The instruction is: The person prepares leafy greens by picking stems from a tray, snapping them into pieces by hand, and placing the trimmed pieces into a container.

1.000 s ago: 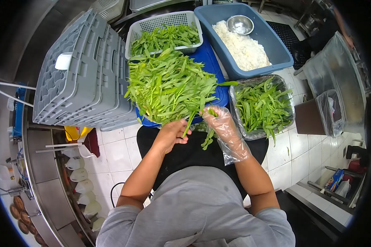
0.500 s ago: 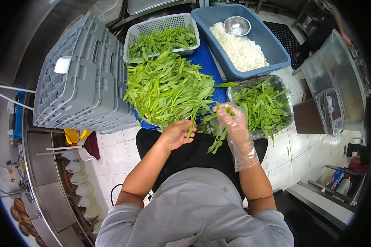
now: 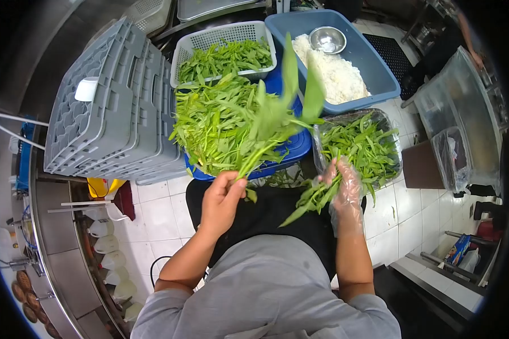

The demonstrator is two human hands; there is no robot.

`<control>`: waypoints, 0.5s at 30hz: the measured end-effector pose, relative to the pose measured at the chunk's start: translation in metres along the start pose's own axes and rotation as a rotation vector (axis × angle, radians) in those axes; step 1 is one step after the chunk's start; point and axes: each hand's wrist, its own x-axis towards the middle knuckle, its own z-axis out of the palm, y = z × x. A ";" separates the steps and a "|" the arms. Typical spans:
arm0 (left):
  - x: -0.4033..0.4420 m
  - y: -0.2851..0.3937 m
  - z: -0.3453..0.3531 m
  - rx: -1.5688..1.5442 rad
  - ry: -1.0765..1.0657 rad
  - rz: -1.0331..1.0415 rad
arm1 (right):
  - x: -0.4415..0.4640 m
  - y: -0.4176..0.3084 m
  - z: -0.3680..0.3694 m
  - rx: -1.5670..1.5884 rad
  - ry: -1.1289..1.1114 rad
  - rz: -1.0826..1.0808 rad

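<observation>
The left fingers [image 3: 232, 186] are pinching long green stems [image 3: 255, 160], leaves blurring above them; the gloved right fingers [image 3: 338, 175] are gripping a leafy bunch [image 3: 318, 198], the plastic-lined tub [image 3: 400, 164] sitting just beyond.

Open over the black lap [image 3: 260, 217], between the left hand [image 3: 223, 204] and the gloved right hand [image 3: 348, 192], save for a drooping bunch [image 3: 315, 198]. Blocked on the left by stacked gray racks [image 3: 116, 107], ahead by the leafy heap [image 3: 209, 133] and raised stalks [image 3: 266, 121] before the blue tub [image 3: 379, 70]. Passable right of the gloved hand, over white floor tiles [image 3: 382, 212], up to the brown bin [image 3: 426, 165].
</observation>
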 end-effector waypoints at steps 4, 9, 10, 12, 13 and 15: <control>0.018 -0.033 0.016 0.101 0.004 0.001 | -0.019 -0.018 0.021 -0.313 0.007 -0.053; 0.032 -0.054 0.032 0.118 -0.082 -0.025 | -0.037 -0.040 0.033 -0.616 0.038 -0.068; 0.033 -0.054 0.036 0.150 -0.098 -0.029 | -0.037 -0.044 0.035 -0.769 -0.052 -0.154; 0.034 -0.050 0.043 0.218 -0.129 -0.035 | -0.032 -0.046 0.040 -1.140 -0.275 -0.567; 0.034 -0.049 0.046 0.254 -0.151 -0.001 | -0.030 -0.044 0.045 -1.264 -0.358 -0.755; 0.033 -0.045 0.052 0.326 -0.195 0.072 | -0.028 -0.045 0.059 -1.379 -0.519 -0.777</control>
